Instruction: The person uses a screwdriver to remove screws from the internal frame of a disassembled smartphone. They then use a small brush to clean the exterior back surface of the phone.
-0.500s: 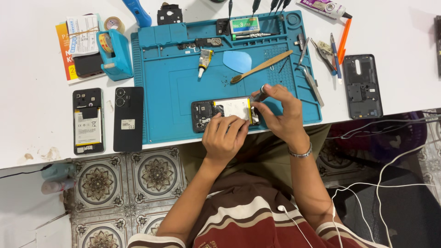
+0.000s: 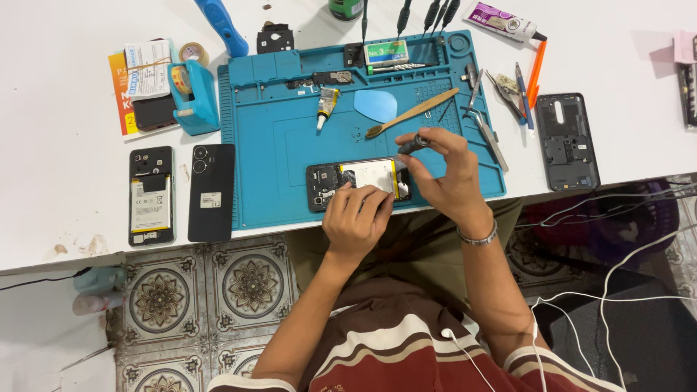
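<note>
On the blue mat (image 2: 276,145): opened phone (image 2: 359,183) lies at its near edge.
Left hand (image 2: 356,218): fingers pressing the phone flat (keep it pinned).
Right hand (image 2: 446,174): pinching a small dark tool (image 2: 414,144); hold it steady, upright.

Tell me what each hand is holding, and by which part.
The right hand pinches a small dark tool by its handle, its tip hidden. The left hand holds nothing; its fingers press on the lower edge of the opened phone on the blue mat.
</note>
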`<state>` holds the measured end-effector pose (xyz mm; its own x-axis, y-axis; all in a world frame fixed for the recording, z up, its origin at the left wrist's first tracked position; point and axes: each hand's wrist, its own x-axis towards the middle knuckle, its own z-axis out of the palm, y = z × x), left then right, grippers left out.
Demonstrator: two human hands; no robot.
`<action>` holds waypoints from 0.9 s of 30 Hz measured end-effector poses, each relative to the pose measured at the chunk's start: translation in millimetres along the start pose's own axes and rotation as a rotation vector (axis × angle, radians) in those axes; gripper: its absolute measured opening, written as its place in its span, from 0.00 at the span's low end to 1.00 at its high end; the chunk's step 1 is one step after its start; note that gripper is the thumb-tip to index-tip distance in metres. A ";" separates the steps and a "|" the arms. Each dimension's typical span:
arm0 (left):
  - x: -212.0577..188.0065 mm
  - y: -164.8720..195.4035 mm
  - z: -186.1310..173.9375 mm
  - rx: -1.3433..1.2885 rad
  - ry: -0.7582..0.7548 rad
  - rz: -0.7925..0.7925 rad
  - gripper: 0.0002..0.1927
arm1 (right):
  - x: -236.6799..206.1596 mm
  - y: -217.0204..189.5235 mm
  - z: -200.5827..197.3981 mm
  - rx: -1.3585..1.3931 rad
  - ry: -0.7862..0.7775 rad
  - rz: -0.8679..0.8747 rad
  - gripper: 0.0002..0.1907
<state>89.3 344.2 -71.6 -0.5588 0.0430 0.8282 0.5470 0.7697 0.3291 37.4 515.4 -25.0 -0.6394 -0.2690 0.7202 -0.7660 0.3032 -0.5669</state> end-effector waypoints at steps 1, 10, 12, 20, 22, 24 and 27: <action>3.9 13.3 2.4 0.000 0.002 0.003 0.08 | 1.7 -4.3 -11.5 0.005 0.000 0.000 0.32; -53.0 15.3 -83.1 0.023 -0.002 0.011 0.10 | -20.3 -80.9 64.2 0.042 -0.061 -0.011 0.31; -48.6 -12.7 -88.3 0.026 0.008 0.016 0.10 | -9.2 -73.1 95.6 0.050 -0.078 0.020 0.31; 25.2 -283.1 -122.9 0.016 0.001 -0.017 0.09 | 139.8 12.8 327.3 0.069 0.046 0.163 0.30; 50.6 -347.7 -129.5 0.008 -0.002 -0.029 0.08 | 182.1 31.1 377.3 0.045 0.080 0.211 0.30; 72.4 -399.2 -133.1 0.008 0.001 -0.033 0.08 | 219.6 47.1 418.3 0.084 0.081 0.201 0.29; 107.2 -469.5 -124.9 0.016 0.024 -0.027 0.08 | 278.3 78.3 467.1 0.054 0.065 0.156 0.27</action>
<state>-149.6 -92.2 -80.7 -0.5583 0.0070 0.8296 0.5217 0.7804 0.3445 -231.3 37.3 -55.8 -0.7463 -0.1624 0.6455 -0.6617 0.2867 -0.6928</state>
